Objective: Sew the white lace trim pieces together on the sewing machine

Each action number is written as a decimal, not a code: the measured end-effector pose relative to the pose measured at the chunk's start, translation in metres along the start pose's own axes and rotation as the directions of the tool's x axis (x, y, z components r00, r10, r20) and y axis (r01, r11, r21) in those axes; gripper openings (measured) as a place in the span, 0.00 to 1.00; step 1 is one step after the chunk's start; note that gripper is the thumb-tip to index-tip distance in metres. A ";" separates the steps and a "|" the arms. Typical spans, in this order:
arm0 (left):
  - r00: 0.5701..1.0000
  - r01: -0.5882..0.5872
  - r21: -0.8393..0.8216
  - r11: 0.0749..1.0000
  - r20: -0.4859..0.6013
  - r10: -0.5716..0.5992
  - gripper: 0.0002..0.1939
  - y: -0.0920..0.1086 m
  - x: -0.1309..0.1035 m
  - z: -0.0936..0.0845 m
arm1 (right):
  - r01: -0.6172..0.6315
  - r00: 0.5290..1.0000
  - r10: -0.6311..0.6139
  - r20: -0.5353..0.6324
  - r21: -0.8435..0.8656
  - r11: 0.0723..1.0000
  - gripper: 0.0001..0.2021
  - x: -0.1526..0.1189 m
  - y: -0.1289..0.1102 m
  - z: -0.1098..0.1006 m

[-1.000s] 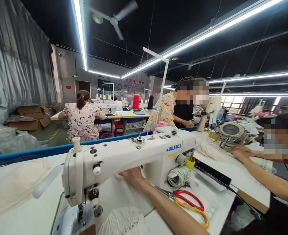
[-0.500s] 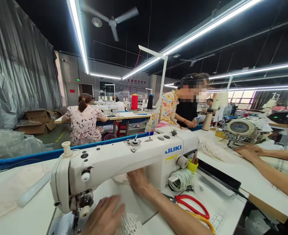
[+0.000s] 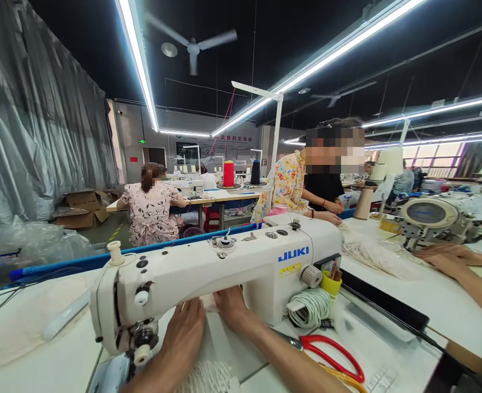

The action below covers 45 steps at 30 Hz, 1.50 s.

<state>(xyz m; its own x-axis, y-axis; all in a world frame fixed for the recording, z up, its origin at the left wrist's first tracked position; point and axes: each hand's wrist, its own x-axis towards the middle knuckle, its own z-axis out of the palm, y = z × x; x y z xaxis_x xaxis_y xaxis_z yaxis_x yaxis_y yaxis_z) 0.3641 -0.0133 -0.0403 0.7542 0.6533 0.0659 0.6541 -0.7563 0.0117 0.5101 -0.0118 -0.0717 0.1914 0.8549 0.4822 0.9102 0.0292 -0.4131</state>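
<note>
White metal is framing the scene: a sewing machine (image 3: 220,262) is standing across the tabletop (image 3: 60,365). Pale cloth (image 3: 209,303) is lying beneath its arm, showing between the left hand (image 3: 186,330) and right hand (image 3: 231,307). Both are reaching under there side by side, slightly apart; the arm is hiding their fingertips, so whether they are pinching or spreading cannot be told. Fringe (image 3: 208,377) is lying near; scissors (image 3: 306,343) and coiled cord (image 3: 312,307) are resting to the right.

Red spool (image 3: 228,174) beside black spool (image 3: 255,173)
</note>
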 end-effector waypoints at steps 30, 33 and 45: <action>0.967 0.080 -0.994 0.072 0.095 0.236 0.18 0.087 -0.127 -0.016 | 0.276 0.960 -0.253 -0.121 0.250 0.928 0.26 -0.259 -0.052 -0.222; 0.962 0.013 -0.949 0.316 0.098 0.256 0.09 0.086 -0.157 -0.026 | 0.067 0.995 -0.046 -0.083 0.260 0.963 0.35 -0.262 -0.059 -0.205; 0.962 0.119 -0.819 0.561 0.236 0.140 0.14 0.046 -0.213 -0.035 | -0.026 0.931 -0.109 0.349 0.361 0.932 0.11 -0.237 -0.121 -0.128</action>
<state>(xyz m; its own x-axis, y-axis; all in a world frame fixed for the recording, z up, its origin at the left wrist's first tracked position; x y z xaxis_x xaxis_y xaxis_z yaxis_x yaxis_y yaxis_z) 0.2315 -0.1888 -0.0189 0.8304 0.5303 -0.1707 0.4101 -0.3745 0.8316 0.4022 -0.2843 -0.0370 -0.0492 0.9733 0.2240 0.7108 0.1917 -0.6767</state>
